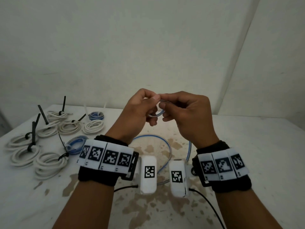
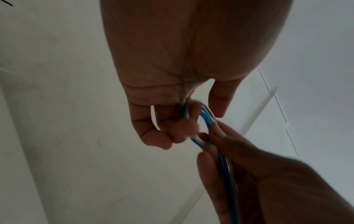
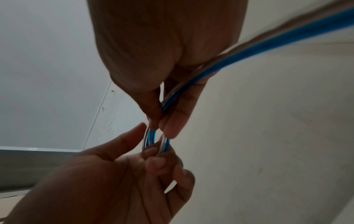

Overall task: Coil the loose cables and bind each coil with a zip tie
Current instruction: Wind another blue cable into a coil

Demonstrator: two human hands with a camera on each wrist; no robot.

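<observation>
Both hands are raised above the table with a blue and clear cable [image 1: 156, 115] between them. My left hand [image 1: 145, 104] holds a small coil of it [image 2: 203, 121] looped around its curled fingers. My right hand [image 1: 170, 106] pinches the cable [image 3: 168, 100] between thumb and fingers, right beside the coil. The loose length of the cable [image 1: 168, 146] hangs down to the table in a wide loop and runs past my right wrist [image 3: 287, 33].
The white table [image 1: 247, 146] has brown stains near me. At the left lie several white coils [image 1: 49, 164] bound with black zip ties [image 1: 42, 116], and two blue coils [image 1: 76, 144] [image 1: 96, 115]. A white wall stands behind the table.
</observation>
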